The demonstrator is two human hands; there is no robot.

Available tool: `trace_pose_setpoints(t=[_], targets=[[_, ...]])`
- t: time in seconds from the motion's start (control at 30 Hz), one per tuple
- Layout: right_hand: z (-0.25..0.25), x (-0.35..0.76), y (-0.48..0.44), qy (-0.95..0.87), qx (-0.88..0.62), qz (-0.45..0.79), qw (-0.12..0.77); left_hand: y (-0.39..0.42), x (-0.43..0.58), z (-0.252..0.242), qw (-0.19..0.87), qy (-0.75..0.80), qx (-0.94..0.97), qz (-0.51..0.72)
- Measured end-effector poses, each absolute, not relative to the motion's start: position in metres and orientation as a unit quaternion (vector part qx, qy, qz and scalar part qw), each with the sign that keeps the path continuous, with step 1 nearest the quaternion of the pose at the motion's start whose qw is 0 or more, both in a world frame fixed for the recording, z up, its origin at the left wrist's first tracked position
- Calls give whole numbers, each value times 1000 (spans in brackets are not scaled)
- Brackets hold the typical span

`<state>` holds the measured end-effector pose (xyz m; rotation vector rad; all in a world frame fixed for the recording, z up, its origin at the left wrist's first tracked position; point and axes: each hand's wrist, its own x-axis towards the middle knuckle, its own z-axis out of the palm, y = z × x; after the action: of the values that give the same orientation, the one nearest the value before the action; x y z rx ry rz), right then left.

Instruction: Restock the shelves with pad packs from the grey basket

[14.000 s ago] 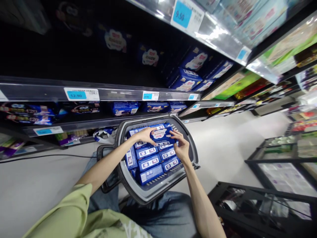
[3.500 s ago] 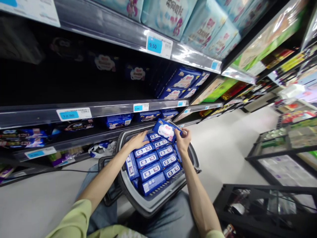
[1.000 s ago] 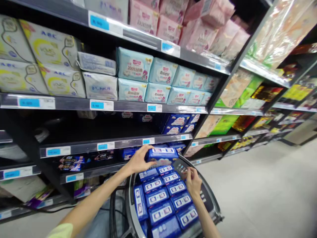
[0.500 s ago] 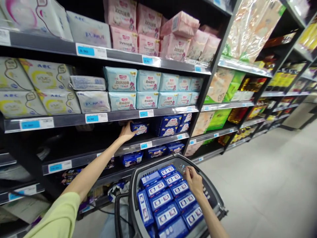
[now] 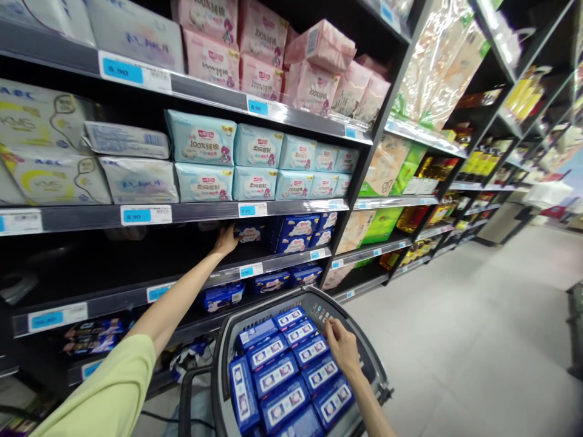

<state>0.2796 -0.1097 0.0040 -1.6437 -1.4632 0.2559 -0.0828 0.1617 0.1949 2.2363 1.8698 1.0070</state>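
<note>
Now the left hand [image 5: 226, 241] is stretching far out from a light green sleeve [image 5: 104, 400] into the dark middle shelf [image 5: 285, 260], and it is lying against the left end of a blue pack [image 5: 251, 232]. This pack is standing on the shelf board, just above a blue price tag [image 5: 251, 271] and just beside a group of other dark blue packs [image 5: 298, 227] on its right. The fingers are bending up over the end of the pack, but whether they are gripping it or only touching it, I cannot tell. The right hand [image 5: 344, 349] is hanging low inside the grey basket [image 5: 220, 370], over the far right corner of the rows of blue packs [image 5: 285, 379] that are filling it. Its fingers are loosely curled and not closing on anything; the fingertips [image 5: 328, 323] are touching the edge of the last pack, near the basket wall. Above the left hand, pale blue packs [image 5: 257, 145] are sitting in two layers on the next shelf, and higher up pink packs [image 5: 214, 57] are piling on each other.
</note>
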Motion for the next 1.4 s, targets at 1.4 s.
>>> trace_pose_setpoints(t=[1.4], targets=[[-72,301,-86,-635,-753,98,142,-70,-10,-16,94,464,879,54]])
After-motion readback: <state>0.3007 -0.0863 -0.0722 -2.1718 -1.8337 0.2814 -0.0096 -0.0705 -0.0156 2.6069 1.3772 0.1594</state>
